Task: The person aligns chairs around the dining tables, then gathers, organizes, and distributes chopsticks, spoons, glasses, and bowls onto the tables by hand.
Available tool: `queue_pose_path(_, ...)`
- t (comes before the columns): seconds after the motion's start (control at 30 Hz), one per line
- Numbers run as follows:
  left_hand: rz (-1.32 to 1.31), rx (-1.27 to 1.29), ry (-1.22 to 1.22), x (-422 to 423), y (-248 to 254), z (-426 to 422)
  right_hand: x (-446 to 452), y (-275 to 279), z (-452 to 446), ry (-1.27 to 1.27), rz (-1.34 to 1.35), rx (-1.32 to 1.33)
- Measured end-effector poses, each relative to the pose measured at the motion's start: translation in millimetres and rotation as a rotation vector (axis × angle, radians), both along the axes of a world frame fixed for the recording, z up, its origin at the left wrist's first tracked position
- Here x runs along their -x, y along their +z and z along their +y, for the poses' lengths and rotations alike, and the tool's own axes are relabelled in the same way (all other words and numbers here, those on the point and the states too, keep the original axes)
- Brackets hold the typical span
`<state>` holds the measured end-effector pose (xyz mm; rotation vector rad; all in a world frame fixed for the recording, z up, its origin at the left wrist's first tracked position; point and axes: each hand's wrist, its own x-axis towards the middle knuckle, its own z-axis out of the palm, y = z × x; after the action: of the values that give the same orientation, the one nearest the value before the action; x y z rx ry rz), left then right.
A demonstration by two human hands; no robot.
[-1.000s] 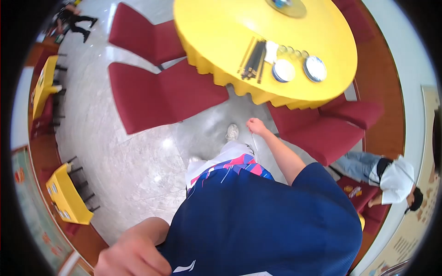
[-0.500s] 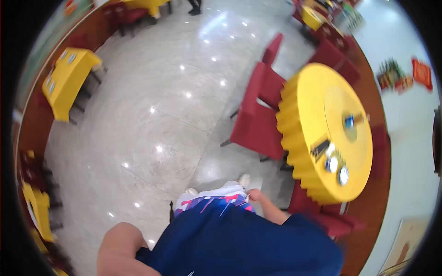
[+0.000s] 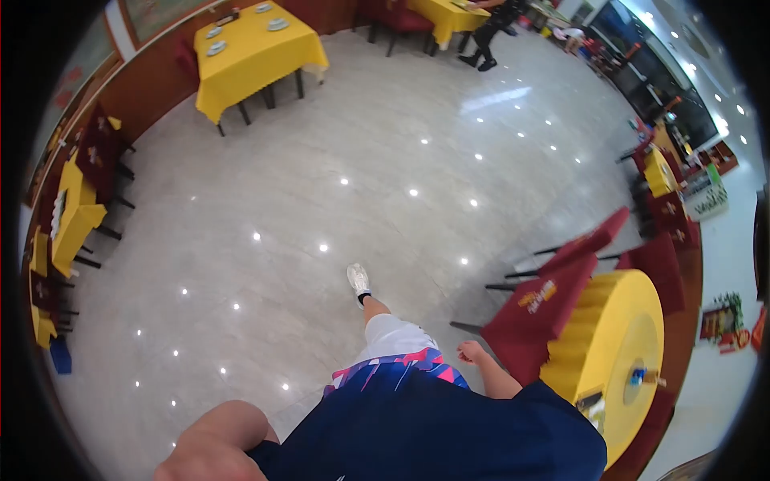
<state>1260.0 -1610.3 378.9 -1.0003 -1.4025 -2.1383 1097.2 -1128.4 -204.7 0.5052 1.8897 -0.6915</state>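
Observation:
My right hand [image 3: 472, 351] hangs beside my right hip with its fingers loosely curled, and nothing shows in it. It is nearest to a dark red chair [image 3: 529, 321] with gold marks on its back, but apart from it. Beyond that chair is a round table with a yellow cloth [image 3: 597, 337]. My left arm [image 3: 220, 437] is bent at the lower left; the left hand itself does not show. Ahead of my body, one white shoe [image 3: 358, 279] is on the grey tiled floor [image 3: 305, 208].
A square yellow-covered table [image 3: 257, 52] with dishes stands ahead to the left. More yellow tables [image 3: 76, 212] and dark chairs line the left wall. A person in dark clothes [image 3: 489, 36] stands at the far end. Red chairs [image 3: 589, 240] line the right side.
The view has moved forward and turned: the round table now sits lower right, and the square table is nearer the top centre-left. One leg has stepped forward. The far person shows more fully.

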Motion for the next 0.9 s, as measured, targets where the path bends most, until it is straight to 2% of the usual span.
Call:
queue_pose_path(0.2,-0.113,0.229,0.065,117,41,-94,158,-55,-170,0.149,-0.089,0.122)
queue_pose_path(0.23,-0.124,0.251,0.077,133,45,-110,177,-47,-209,0.161,-0.098,0.144)
queue_pose_path(0.3,-0.033,0.01,0.184,160,39,-142,239,-30,-296,0.216,0.055,0.222)
queue_pose_path(0.33,-0.039,0.026,0.205,160,36,-168,265,-27,-338,0.236,0.047,0.239)
queue_pose_path(0.4,-0.063,0.318,0.102,156,26,-229,316,-18,-412,0.381,0.101,0.262)
queue_pose_path(0.47,-0.122,0.068,0.006,177,-15,-282,356,-8,-483,0.485,0.126,0.277)
queue_pose_path(0.5,-0.331,-0.044,0.296,165,-37,-293,376,-5,-522,0.565,0.163,0.292)
queue_pose_path(0.53,-0.341,-0.107,0.802,120,-151,-308,393,-3,-560,0.58,0.164,0.299)
queue_pose_path(0.57,-0.663,-0.393,0.922,165,-126,-320,407,-4,-597,0.627,0.194,0.284)
queue_pose_path(0.6,-0.835,-0.367,0.776,163,-179,-372,416,-6,-629,0.674,0.222,0.266)
queue_pose_path(0.67,-0.963,-0.738,0.899,152,-311,-436,425,-17,-686,0.726,0.237,0.268)
queue_pose_path(0.7,-1.114,-0.755,1.092,132,-381,-454,431,-21,-721,0.76,0.267,0.275)
queue_pose_path(0.73,-1.267,-0.772,1.284,103,-452,-458,432,-23,-752,0.775,0.275,0.274)
queue_pose_path(0.77,-1.401,-0.822,1.351,67,-515,-450,426,-25,-776,0.767,0.221,0.253)
queue_pose_path(0.8,-1.644,-0.891,1.225,12,-593,-435,422,-23,-802,0.759,0.172,0.23)
queue_pose_path(0.83,-1.749,-1.181,1.198,-20,-631,-409,416,-21,-823,0.748,0.136,0.212)
queue_pose_path(0.9,-1.78,-1.212,1.151,-64,-645,-413,405,-9,-862,0.749,0.097,0.182)
